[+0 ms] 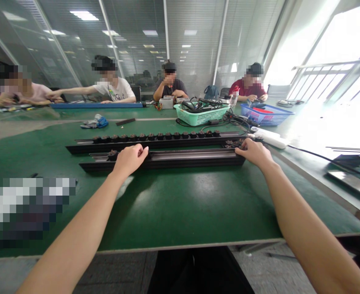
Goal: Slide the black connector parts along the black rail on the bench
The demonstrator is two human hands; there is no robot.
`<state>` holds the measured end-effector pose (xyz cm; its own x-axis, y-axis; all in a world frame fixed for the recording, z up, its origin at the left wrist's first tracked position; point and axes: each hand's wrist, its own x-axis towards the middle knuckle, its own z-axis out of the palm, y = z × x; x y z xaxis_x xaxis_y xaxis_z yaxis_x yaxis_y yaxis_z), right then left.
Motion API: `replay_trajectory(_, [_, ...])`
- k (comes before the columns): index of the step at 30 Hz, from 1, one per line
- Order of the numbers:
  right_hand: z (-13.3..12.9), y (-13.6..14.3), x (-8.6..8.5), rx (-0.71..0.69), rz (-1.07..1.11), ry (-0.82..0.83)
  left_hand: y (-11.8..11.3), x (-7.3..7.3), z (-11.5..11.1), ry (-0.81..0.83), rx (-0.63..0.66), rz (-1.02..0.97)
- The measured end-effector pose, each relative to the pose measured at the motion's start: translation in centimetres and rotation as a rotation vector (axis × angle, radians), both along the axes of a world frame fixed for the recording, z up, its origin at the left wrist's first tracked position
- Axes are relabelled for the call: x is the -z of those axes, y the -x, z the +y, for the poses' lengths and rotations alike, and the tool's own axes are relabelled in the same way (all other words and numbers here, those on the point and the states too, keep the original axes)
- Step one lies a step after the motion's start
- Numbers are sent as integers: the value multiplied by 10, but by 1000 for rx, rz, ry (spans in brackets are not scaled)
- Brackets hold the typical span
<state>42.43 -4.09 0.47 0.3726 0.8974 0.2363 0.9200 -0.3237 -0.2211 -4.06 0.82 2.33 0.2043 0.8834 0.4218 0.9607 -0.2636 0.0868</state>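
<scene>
Two long black rails lie across the green table, one behind the other. The rear rail (155,142) carries a row of several small dark round parts. On the front rail (195,159), one such part (112,155) shows near the left end, just left of my left hand (132,158). That hand is closed at the rail, and whatever its fingers hold is hidden. My right hand (255,152) is at the front rail's right end, its fingers closed beside a small pile of dark parts (233,143); what it grips is too small to make out.
Behind the rails stand a green basket (201,117) of cables and a blue basket (267,116). A white power strip (270,138) with cables lies at right. Blue-grey gloves (94,121) lie at back left. Several people sit across the table (182,220).
</scene>
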Motion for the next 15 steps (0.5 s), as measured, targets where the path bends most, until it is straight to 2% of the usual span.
replay_trajectory(15, [1,-1,-2,29,-7,24,0,1,1,-4,-11,2])
